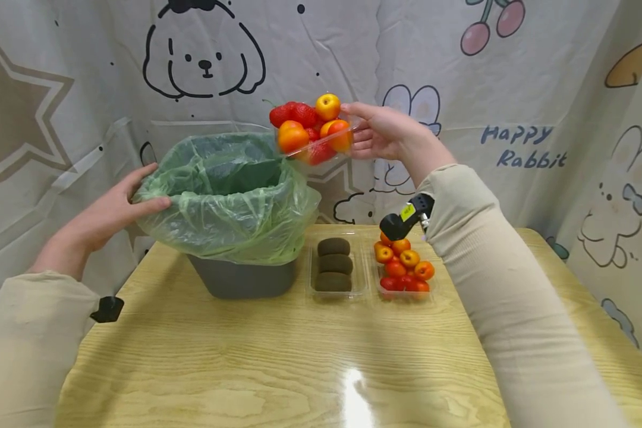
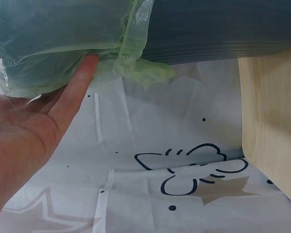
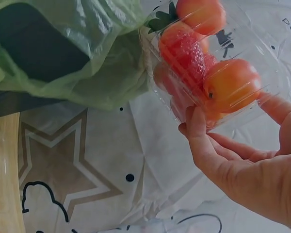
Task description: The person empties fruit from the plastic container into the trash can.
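My right hand (image 1: 380,132) pinches the right end of a clear plastic box (image 3: 184,114) up beside the bin's rim. Strawberries (image 1: 302,113) and orange-yellow fruits (image 1: 293,138) fill this box, and it tilts toward the bin. A grey bin (image 1: 246,278) stands on the table, lined with a green plastic bag (image 1: 230,220) folded over its rim. Spread against the bag at the bin's left side is my left hand (image 1: 104,205), its thumb straight along the near face. In the left wrist view some of its fingers are hidden behind the bag.
Right of the bin, a clear tray (image 1: 357,282) holds three brown oval things (image 1: 334,263). Beside it, another box holds several orange and red fruits (image 1: 408,258), partly behind my right wrist camera. A printed curtain (image 1: 321,53) hangs behind the wooden table (image 1: 235,362).
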{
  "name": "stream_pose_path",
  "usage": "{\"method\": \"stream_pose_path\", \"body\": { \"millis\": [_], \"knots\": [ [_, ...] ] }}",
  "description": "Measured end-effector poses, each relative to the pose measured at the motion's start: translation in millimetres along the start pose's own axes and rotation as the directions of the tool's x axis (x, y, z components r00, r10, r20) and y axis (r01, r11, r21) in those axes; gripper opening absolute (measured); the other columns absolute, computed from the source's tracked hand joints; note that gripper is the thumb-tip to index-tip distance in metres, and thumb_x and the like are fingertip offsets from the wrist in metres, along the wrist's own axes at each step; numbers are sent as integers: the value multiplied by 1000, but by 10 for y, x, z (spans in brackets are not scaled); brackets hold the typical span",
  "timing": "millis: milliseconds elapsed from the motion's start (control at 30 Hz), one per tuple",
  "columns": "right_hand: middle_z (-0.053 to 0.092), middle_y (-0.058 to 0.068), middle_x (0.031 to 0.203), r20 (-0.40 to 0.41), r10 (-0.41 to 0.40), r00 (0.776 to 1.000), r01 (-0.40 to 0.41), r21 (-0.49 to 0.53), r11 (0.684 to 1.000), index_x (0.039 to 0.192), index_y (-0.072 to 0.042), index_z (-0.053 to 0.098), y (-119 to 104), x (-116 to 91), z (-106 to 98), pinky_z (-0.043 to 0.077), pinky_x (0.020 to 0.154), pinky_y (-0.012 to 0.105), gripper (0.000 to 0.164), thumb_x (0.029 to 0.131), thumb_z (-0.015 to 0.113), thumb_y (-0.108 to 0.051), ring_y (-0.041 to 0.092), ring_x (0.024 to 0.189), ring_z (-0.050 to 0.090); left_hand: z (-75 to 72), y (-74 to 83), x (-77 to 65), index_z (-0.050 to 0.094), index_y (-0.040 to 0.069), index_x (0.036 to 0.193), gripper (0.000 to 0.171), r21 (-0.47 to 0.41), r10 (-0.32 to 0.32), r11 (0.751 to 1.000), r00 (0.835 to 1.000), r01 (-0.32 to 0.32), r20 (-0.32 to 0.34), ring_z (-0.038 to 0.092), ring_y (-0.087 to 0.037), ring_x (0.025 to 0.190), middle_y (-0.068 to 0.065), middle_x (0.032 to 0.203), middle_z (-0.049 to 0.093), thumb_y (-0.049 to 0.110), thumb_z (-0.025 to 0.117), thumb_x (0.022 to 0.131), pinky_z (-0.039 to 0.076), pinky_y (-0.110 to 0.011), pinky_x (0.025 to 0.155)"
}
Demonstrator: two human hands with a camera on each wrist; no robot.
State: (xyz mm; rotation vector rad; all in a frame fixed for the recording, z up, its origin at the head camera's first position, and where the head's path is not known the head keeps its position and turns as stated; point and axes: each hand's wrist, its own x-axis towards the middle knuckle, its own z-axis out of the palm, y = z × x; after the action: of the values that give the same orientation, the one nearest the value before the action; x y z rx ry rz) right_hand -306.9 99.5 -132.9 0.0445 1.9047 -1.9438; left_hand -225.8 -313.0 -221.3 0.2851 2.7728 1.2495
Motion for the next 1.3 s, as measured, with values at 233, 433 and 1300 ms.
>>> {"method": "stream_pose_path", "body": {
  "millis": [233,433,1300],
  "knots": [
    [50,12,118,-70,-45,997,37,-114,993,128,-3,40,-91,8,218,47,89,30,57,88,56,-41,22,98,55,4,12,23,-9,32,145,79,24,-15,1000,1000,15,7,-20,-32,135,-2,150,-20,38,50,92,3,-65,101],
    [53,10,114,-110,-53,993,38,-127,991,125,-2,44,-167,29,384,47,87,29,57,86,60,-40,21,94,56,13,20,7,-8,32,146,79,35,-14,999,1000,14,5,-19,-32,135,-3,150,-20,39,50,92,3,-66,100],
    [38,-1,71,-157,-270,950,189,-399,897,89,-7,47,-26,140,956,32,46,21,37,82,64,-39,12,47,33,7,48,6,-7,26,147,81,32,-7,999,1000,6,14,-16,-33,136,-4,151,-17,38,50,92,5,-65,101]
  ]
}}
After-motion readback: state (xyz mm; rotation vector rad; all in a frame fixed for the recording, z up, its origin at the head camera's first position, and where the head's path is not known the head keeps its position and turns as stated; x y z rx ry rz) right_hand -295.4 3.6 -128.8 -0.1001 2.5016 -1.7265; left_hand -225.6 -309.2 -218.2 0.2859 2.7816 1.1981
